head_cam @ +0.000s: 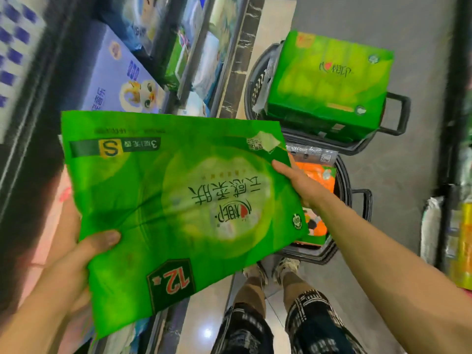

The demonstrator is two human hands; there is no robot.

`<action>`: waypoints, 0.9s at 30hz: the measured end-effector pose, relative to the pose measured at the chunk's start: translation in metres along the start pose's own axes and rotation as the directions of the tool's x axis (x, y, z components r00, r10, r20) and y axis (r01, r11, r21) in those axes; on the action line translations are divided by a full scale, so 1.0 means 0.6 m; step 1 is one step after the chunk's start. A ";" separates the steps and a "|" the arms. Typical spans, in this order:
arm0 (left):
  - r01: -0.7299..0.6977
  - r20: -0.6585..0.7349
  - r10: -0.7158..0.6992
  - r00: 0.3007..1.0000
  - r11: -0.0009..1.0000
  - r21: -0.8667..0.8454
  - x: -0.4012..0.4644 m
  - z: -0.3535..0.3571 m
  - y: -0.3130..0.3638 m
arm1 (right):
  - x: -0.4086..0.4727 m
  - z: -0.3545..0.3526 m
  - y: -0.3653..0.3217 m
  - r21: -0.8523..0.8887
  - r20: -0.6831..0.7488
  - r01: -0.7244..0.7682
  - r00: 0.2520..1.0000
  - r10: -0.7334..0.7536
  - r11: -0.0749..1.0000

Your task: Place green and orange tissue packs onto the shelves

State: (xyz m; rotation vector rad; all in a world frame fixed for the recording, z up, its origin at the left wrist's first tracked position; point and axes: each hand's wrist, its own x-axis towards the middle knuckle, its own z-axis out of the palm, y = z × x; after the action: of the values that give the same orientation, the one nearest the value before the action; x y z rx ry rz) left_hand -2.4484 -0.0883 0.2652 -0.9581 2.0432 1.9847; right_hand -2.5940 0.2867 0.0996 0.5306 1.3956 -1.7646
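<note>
The person held a big green pack [176, 200] up in the air with both hands, above the floor and beside the shelves [143, 60] — the left hand [69, 267] gripped its near left edge with the thumb curled on top, and the right hand [301, 185] gripped its right edge with fingers tucked behind. Two dark baskets stood on the grey floor past the pack — the far basket [394, 113] held a green box [329, 80], and the near basket [342, 185] held an orange packet [321, 177], just beside the person's shoes [270, 269].
</note>
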 end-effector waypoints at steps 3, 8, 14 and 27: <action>0.040 0.058 -0.038 0.998 0.999 -0.037 -0.019 0.028 0.040 | -0.060 -0.006 -0.051 -0.002 -0.099 0.073 0.992 -0.073 0.997; -0.087 0.136 0.096 0.986 0.993 -0.074 -0.062 0.028 0.108 | -0.188 0.000 -0.153 -0.075 -0.211 0.207 0.953 -0.218 0.975; 0.042 0.128 -0.030 0.991 0.995 -0.090 -0.094 0.013 0.177 | -0.348 0.075 -0.328 -0.439 -0.145 0.428 0.834 -0.532 0.790; -0.522 0.470 0.323 0.821 0.759 0.390 -0.154 0.206 0.526 | -0.543 0.186 -0.549 -0.729 0.421 0.656 0.656 -0.627 0.196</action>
State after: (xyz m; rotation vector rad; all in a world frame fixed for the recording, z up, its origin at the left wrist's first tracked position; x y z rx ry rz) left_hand -2.5801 0.0367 0.5655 0.0218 2.4916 1.4727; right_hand -2.6479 0.3108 0.5721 -0.7861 2.4479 -1.2939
